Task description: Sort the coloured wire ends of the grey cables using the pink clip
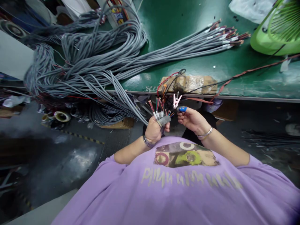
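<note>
My left hand is closed around several grey cables, with grey wrapping on one finger. Above that fist their stripped ends fan out as thin coloured wires with white bands below them. Just right of these wires, my right hand has its thumb and index finger pinched together, a blue cover on one fingertip. Whatever lies in that pinch is too small to make out. Close above the right fingertips is a pink clip at the table edge, below a small motor on a taped wooden board.
A big heap of grey cables covers the left of the green table, its stripped ends pointing right. A green fan stands at the right, near a plastic bag. More coiled cable lies under the table edge.
</note>
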The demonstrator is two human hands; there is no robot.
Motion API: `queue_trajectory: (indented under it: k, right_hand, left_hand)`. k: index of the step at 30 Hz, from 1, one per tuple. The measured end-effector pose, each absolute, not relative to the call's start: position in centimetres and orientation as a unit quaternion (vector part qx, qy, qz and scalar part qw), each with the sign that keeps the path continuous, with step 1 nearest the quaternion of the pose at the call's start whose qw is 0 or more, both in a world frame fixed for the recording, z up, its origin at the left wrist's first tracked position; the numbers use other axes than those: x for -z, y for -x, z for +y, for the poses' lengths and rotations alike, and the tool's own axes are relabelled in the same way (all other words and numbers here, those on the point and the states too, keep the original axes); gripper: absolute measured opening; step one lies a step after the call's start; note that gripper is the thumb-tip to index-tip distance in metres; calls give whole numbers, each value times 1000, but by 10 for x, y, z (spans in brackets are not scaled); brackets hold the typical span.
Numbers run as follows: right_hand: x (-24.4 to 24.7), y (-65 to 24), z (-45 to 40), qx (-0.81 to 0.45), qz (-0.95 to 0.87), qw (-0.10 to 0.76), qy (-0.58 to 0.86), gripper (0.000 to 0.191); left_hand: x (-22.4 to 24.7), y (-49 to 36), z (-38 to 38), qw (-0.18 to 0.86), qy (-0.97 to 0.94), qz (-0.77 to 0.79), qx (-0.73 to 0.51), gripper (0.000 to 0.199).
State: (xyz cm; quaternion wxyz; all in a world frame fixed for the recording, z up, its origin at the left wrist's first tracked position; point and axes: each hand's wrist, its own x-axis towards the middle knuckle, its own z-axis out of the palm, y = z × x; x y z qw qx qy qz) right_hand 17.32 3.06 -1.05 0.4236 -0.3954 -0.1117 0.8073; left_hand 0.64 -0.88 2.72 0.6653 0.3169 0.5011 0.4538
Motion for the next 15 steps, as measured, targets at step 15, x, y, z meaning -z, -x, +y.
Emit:
queue_trajectory:
  k: [15]
  right_hand:
    - [9, -184, 18, -614, -420, 498, 447, 21]
  left_hand:
    - [0, -4, 3, 665, -372, 479, -437, 48]
